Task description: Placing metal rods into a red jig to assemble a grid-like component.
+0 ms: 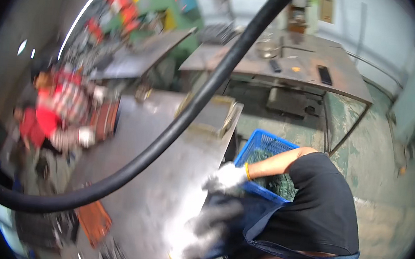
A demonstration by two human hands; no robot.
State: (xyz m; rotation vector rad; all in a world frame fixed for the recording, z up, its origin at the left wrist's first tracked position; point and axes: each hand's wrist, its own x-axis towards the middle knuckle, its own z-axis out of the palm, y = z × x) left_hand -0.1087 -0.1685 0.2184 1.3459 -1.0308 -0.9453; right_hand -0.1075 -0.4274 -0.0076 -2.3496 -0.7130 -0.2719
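Observation:
My left hand (200, 235), in a white glove with grey fingers, is over the near edge of the metal table (149, 178). It is blurred by motion; its fingers look stretched out and apart, and I see nothing in them. My right hand (227, 178), gloved the same way with a yellow band at the wrist, is at the table's right edge. Its fingers point down and left, too smeared to show whether they hold anything. Beside my right forearm stands a blue plastic crate (270, 142) with dark green pieces inside, partly hidden by my arm.
A thick black hose (183, 122) arcs across the view. A shallow framed tray (211, 115) lies at the table's far end, and an orange-red piece (93, 220) at its near left. Two people (62, 102) work on the left. Behind stands another table (282, 62) with a phone (325, 75).

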